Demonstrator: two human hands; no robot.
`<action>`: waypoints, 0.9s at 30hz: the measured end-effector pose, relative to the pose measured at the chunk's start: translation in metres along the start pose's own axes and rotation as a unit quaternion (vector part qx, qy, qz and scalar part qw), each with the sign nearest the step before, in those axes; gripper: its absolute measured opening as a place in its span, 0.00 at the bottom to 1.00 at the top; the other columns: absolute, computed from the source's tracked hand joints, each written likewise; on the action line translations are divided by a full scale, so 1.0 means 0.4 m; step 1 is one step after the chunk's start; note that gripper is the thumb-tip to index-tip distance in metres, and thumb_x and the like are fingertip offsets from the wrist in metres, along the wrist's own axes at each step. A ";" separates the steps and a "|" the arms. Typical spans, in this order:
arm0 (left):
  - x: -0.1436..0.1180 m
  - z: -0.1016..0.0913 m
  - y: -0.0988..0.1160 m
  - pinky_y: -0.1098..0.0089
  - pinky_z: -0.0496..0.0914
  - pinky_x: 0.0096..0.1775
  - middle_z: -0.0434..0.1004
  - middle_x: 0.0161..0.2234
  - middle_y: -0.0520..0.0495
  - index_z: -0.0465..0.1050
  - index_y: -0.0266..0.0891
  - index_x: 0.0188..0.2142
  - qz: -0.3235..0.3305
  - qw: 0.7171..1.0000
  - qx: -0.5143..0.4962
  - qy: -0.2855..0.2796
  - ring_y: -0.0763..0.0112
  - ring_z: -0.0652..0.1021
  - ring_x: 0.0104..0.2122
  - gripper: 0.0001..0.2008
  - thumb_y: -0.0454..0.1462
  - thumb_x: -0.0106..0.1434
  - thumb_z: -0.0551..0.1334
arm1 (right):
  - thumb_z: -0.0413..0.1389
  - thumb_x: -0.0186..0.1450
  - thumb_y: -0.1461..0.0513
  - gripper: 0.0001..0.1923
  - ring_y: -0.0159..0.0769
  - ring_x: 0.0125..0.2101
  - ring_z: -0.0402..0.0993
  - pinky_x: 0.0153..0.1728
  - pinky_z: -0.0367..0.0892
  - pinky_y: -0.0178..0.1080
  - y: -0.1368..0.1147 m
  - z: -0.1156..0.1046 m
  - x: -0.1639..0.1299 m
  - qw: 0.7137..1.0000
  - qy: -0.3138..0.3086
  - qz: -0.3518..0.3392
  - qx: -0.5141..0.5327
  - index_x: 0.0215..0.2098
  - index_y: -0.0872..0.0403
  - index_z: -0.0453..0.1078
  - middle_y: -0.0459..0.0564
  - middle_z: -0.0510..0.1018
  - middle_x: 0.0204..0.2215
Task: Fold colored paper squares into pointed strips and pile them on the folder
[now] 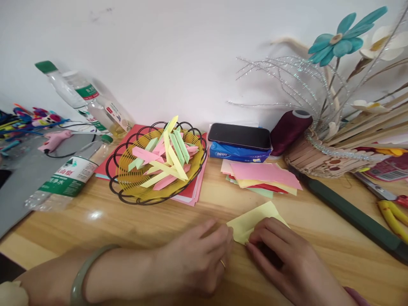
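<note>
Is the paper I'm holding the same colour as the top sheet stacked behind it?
No, the paper is pale yellow, while the top sheet stacked behind it is pink.

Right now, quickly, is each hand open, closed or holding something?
Left hand: curled, at the left corner of the yellow paper; gripping can't be told.
Right hand: closed, holding the yellow paper's near edge.
</note>
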State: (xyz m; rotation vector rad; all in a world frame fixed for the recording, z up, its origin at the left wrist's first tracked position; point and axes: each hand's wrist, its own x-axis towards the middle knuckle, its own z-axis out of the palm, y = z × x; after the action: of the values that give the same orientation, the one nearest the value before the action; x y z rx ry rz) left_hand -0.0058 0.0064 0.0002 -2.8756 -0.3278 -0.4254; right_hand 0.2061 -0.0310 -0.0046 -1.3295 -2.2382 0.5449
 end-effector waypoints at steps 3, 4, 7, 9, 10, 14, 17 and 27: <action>0.004 0.000 0.003 0.62 0.67 0.44 0.75 0.39 0.39 0.73 0.27 0.40 -0.011 1.000 -0.007 0.017 0.63 0.72 0.40 0.15 0.30 0.64 0.48 | 0.47 0.65 0.65 0.08 0.30 0.26 0.67 0.26 0.65 0.33 0.001 0.000 0.004 1.000 0.012 0.000 -0.002 0.28 0.53 0.62 0.46 0.68 0.25; 0.005 0.000 0.004 0.62 0.67 0.44 0.75 0.39 0.39 0.72 0.27 0.40 -0.016 1.000 -0.012 0.022 0.63 0.73 0.39 0.15 0.29 0.64 0.48 | 0.47 0.65 0.65 0.08 0.30 0.25 0.67 0.25 0.65 0.33 0.001 0.000 0.005 1.000 0.015 -0.001 -0.003 0.27 0.53 0.62 0.46 0.68 0.25; 0.004 0.002 0.009 0.63 0.67 0.45 0.75 0.40 0.38 0.71 0.26 0.42 -0.032 0.999 -0.024 0.028 0.63 0.73 0.40 0.15 0.29 0.64 0.48 | 0.47 0.65 0.65 0.08 0.30 0.24 0.67 0.24 0.64 0.33 0.003 0.004 0.010 1.000 0.021 0.000 -0.013 0.27 0.53 0.61 0.46 0.68 0.24; 0.002 0.004 0.012 0.63 0.68 0.44 0.74 0.39 0.39 0.68 0.26 0.46 -0.041 0.998 -0.029 0.022 0.64 0.73 0.40 0.16 0.29 0.64 0.47 | 0.47 0.64 0.65 0.08 0.30 0.24 0.67 0.24 0.64 0.32 0.005 0.007 0.013 0.999 0.027 -0.003 -0.024 0.27 0.53 0.61 0.45 0.67 0.24; 0.002 0.004 0.013 0.64 0.68 0.43 0.74 0.39 0.39 0.68 0.26 0.47 -0.044 0.998 -0.031 0.014 0.64 0.73 0.39 0.16 0.29 0.64 0.47 | 0.47 0.64 0.65 0.08 0.30 0.23 0.67 0.24 0.64 0.32 0.006 0.008 0.014 0.999 0.028 -0.007 -0.028 0.27 0.53 0.60 0.45 0.67 0.23; 0.004 0.007 0.017 0.65 0.69 0.40 0.73 0.39 0.41 0.68 0.29 0.45 -0.056 0.997 -0.049 -0.028 0.64 0.73 0.38 0.14 0.30 0.63 0.50 | 0.47 0.64 0.65 0.08 0.29 0.23 0.66 0.23 0.64 0.32 0.006 0.008 0.014 0.999 0.025 -0.007 -0.038 0.26 0.52 0.60 0.45 0.67 0.23; 0.007 0.008 0.019 0.66 0.69 0.40 0.72 0.39 0.41 0.68 0.30 0.45 -0.065 0.995 -0.058 -0.045 0.65 0.72 0.38 0.13 0.30 0.62 0.51 | 0.47 0.64 0.65 0.08 0.29 0.23 0.66 0.23 0.64 0.32 0.004 0.007 0.012 0.999 0.023 0.005 -0.042 0.26 0.52 0.60 0.45 0.68 0.23; 0.006 0.013 0.022 0.65 0.68 0.41 0.70 0.39 0.40 0.66 0.29 0.47 -0.056 0.995 -0.050 -0.064 0.64 0.71 0.39 0.14 0.32 0.63 0.52 | 0.47 0.63 0.65 0.08 0.30 0.23 0.67 0.23 0.64 0.32 0.006 0.014 0.011 0.998 0.036 0.009 -0.051 0.26 0.52 0.60 0.45 0.68 0.23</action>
State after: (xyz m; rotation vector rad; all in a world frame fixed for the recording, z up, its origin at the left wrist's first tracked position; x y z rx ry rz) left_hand -0.0001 -0.0005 -0.0056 -2.9994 -0.5054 -0.2831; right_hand 0.2027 -0.0266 -0.0097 -1.3974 -2.2234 0.3886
